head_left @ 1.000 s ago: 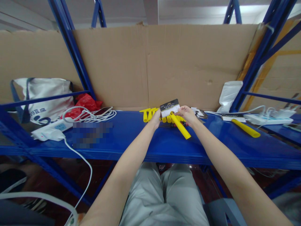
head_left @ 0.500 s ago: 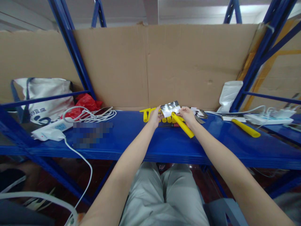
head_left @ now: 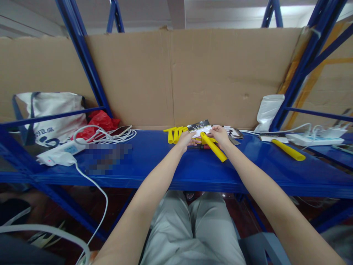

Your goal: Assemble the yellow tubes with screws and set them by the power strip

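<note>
Above the back middle of the blue shelf, my left hand (head_left: 186, 140) closes on the left side of a black-and-white printed card (head_left: 199, 129). Its lower fingers reach under the card. My right hand (head_left: 220, 135) pinches the card's right edge. A yellow T-shaped tool (head_left: 216, 149) with a long round handle slants in front of the card, its handle toward me and close to my right fingers; whether they grip it too is unclear. Several more yellow T-shaped tools (head_left: 175, 135) lie side by side behind my left hand, partly hidden by it.
Right of my hands lie printed cards (head_left: 235, 133), a single yellow handle (head_left: 288, 150) and a power strip (head_left: 314, 140). To the left are a coiled white cable (head_left: 118, 136), a red plastic bag (head_left: 100, 123), a cloth bag (head_left: 55, 117) and another power strip (head_left: 66, 149). Cardboard (head_left: 209, 77) stands behind.
The card has tilted, so its dark printed top band shows more clearly. My left hand has shifted slightly right and down, with its fingers now lower beneath the card. The right hand has barely moved.
</note>
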Tool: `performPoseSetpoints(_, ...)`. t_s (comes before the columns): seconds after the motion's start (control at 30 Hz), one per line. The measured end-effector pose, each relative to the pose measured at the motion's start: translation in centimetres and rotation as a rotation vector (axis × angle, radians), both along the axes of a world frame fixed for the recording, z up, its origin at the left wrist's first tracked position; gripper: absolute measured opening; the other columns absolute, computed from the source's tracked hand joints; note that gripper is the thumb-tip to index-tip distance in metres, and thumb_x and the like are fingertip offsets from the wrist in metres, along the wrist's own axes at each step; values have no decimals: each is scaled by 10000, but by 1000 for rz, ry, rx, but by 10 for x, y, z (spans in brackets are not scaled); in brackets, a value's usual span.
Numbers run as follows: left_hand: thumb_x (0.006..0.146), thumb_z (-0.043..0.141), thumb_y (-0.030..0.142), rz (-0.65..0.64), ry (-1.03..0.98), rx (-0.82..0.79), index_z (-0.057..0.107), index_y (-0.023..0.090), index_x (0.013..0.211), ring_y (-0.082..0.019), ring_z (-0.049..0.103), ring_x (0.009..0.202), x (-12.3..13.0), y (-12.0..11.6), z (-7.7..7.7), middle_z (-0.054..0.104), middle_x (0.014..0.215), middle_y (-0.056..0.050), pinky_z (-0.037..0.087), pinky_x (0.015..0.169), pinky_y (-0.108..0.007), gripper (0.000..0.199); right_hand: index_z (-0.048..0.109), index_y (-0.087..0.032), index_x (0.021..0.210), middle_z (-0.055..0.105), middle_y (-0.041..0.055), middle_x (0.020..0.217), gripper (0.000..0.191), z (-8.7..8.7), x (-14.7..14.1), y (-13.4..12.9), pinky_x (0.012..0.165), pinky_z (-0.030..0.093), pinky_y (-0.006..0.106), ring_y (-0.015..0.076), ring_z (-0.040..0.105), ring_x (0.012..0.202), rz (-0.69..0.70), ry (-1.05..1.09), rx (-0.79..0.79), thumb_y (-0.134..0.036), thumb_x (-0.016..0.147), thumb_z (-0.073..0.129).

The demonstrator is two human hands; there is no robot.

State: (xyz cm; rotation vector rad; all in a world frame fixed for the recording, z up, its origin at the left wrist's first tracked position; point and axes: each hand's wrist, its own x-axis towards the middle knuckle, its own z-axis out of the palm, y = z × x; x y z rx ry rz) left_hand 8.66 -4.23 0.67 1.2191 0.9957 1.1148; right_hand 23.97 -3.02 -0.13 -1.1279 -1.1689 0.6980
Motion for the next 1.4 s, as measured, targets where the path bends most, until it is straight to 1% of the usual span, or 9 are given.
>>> performPoseSetpoints(0.17,872,496,171,49,16,-2,562,109,1076,-112,641,496,-1,-1,2,709,774,-94,443,455,-165,223,525,-181,795,609,101,935,106,-3,8,2,789,503,379,214,610,859,-169,-552,272,-146,696,545)
performPoseSetpoints(0.23,876,491,166,69,13,-3,559,108,1062,-99,624,468,-1,-1,2,703,749,-84,429,440,-156,207,540,-172,805,610,120,940,88,-2,9,2,787,490,372,226,600,884,-179,-685,283,-189,720,545)
performPoseSetpoints(0.33,882,480,157,82,17,-10,560,106,1041,-85,602,432,0,-2,2,693,719,-72,420,427,-153,185,555,-167,863,630,98,862,142,-1,6,-1,743,481,351,211,606,805,-118,-789,222,-263,759,545)
performPoseSetpoints(0.43,873,490,153,94,24,-11,570,109,1024,-84,597,424,0,-2,2,692,727,-70,420,425,-156,176,546,-170,970,642,59,793,246,-3,4,-4,691,469,317,185,604,709,11,-845,187,-311,769,558)
performPoseSetpoints(0.57,859,504,158,133,22,-25,566,110,1049,-82,599,434,0,0,1,698,734,-73,425,432,-154,205,512,-177,1042,656,60,843,346,-6,3,-6,647,456,287,172,599,689,104,-879,216,-335,745,591)
performPoseSetpoints(0.8,849,516,173,147,26,-29,563,119,1074,-90,597,440,0,2,1,703,738,-76,422,431,-158,236,546,-214,963,661,41,889,228,-7,1,-6,686,451,289,174,609,733,90,-958,253,-266,741,557)
performPoseSetpoints(1.03,848,514,174,144,32,-17,565,119,1075,-86,592,445,-1,0,1,700,748,-76,422,431,-158,239,627,-231,976,682,32,908,225,-5,-1,-9,757,460,305,188,634,804,72,-994,250,-235,765,547)
performPoseSetpoints(1.2,853,506,193,166,58,-11,572,121,1084,-91,592,445,-1,-1,1,701,800,-89,419,423,-169,251,678,-237,950,707,15,920,227,-5,-2,-9,820,469,314,184,636,883,148,-989,246,-193,775,542)
performPoseSetpoints(1.4,875,488,249,161,54,1,569,141,1104,-82,583,442,-1,2,-2,702,856,-85,410,424,-173,265,708,-249,958,704,21,1024,267,-5,-3,-7,893,459,359,197,636,966,190,-990,241,-163,793,518)
